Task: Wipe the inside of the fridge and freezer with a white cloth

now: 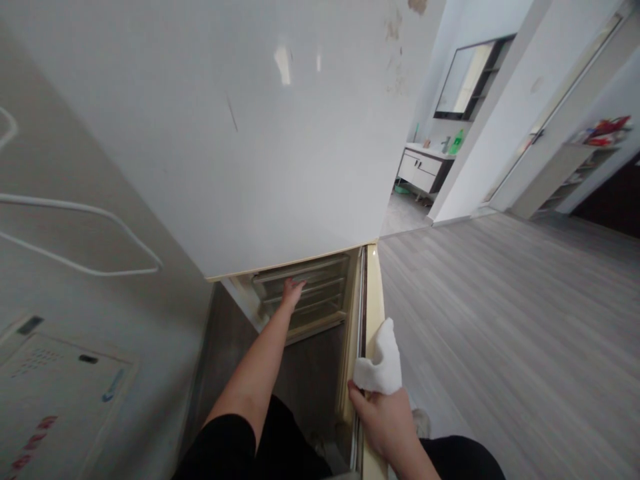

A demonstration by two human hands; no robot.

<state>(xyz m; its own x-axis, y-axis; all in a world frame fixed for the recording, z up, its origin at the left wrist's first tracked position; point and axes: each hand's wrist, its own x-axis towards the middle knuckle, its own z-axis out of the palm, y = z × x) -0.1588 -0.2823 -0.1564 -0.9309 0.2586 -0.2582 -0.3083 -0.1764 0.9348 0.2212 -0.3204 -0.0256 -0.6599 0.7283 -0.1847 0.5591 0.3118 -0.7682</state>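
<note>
Inside the low compartment of a white refrigerator (280,167), my left hand (293,292) reaches to the upper part of the shelves (320,290). Its fingers look bent at a shelf's front edge; whether they grip something there is too small to make out. The cream-edged refrigerator door (373,293) stands open toward me. My right hand (380,417) is closed at the door's edge, with a white cloth (383,363) bunched at its fingers. The thumb lies on the inner side of the door; the cloth hides the other fingers.
A wall with a white panel (60,393) and a looped white cable (100,210) runs along the left. Grey wood-look floor (500,320) stretches to the right. Farther back are a washbasin cabinet (423,170), a mirror (465,77) and a shelf unit (560,177).
</note>
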